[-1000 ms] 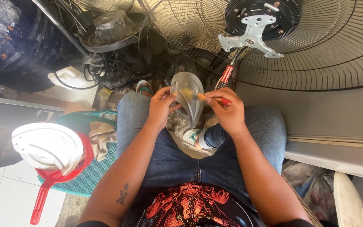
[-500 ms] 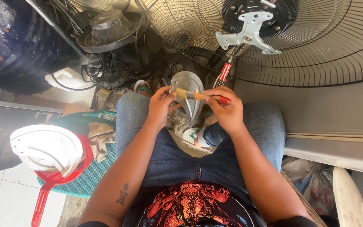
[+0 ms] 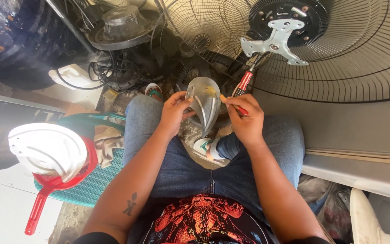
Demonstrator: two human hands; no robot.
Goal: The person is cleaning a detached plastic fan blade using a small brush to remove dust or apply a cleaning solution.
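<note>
Fingers of L hand [image 3: 173,113] grip clear fan blade [image 3: 204,106] upright at its left edge, R hand [image 3: 245,121] pinching small brush [image 3: 224,98] whose bristles touch blade's upper right.

Blue denim jeans [image 3: 190,171], black shirt with red graphic print [image 3: 201,221], small dark tattoo [image 3: 130,204] on left forearm, bare forearms, sandal straps green-white.

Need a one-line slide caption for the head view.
Seated person's left hand holds a clear fan blade while the right hand works a small red-handled brush against it, beside a wire fan guard.
</note>
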